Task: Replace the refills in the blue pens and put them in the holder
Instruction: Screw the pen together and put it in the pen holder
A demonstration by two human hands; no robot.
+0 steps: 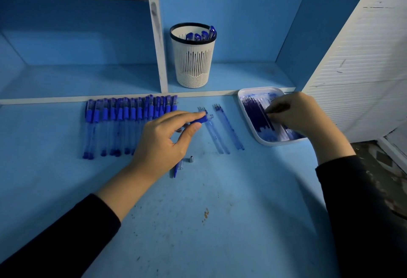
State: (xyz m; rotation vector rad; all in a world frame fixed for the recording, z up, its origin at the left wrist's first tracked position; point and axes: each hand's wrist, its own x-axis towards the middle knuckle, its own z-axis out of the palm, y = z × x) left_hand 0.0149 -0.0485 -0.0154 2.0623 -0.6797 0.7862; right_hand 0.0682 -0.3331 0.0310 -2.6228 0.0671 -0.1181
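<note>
My left hand (pixel 167 136) pinches an opened blue pen barrel (pixel 199 120) between thumb and fingers, its open end pointing right. My right hand (pixel 295 112) reaches into the white tray (pixel 248 110) and pinches a dark refill (pixel 267 112) among several refills there. A row of several capped blue pens (pixel 127 123) lies at the left on the desk. Several used clear refills (pixel 220 130) lie between my hands. A metal pen tip (pixel 191 159) and a blue cap (pixel 177 168) lie below my left hand. The white slotted holder (pixel 193 57) stands on the shelf with several pens in it.
A white shelf divider (pixel 157 35) rises left of the holder. The low shelf's edge (pixel 66 99) runs behind the pens. A white ribbed panel (pixel 361 57) closes the right side. The blue desk (pixel 209 222) stretches toward me, speckled with marks.
</note>
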